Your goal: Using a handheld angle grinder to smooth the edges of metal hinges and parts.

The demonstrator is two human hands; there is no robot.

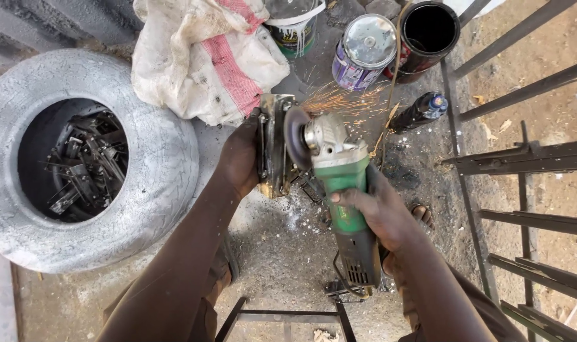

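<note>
The right hand (380,212) is closed around the green body of an angle grinder (342,190). The grinder has a silver metal head and a dark round disc at its front, and a dark grey rear part with air slots, from which a cable leaves. The disc touches the edge of a flat metal piece (272,145), and orange sparks (345,98) fly from this contact toward the cans above.

The left hand (241,158) grips the metal piece from its left side and holds it upright, on its edge, in front of the person and above the ground. The piece looks like a rusty steel plate, brownish and grey, with a rough surface and some small parts fixed on it; I cannot tell exactly what these parts are.

To the left lies a large grey tyre (155,171), and inside its hole there are many dark metal pieces (86,168). Above the left hand is a dirty white sack with red stripes (206,57). Near it stand a paint can with a shiny lid (364,50), a white bucket (294,25) and a black open tin (431,28). A dark bottle (418,112) lies on the dusty concrete ground (282,247). On the right side lies a metal frame of dark bars (529,158).
</note>
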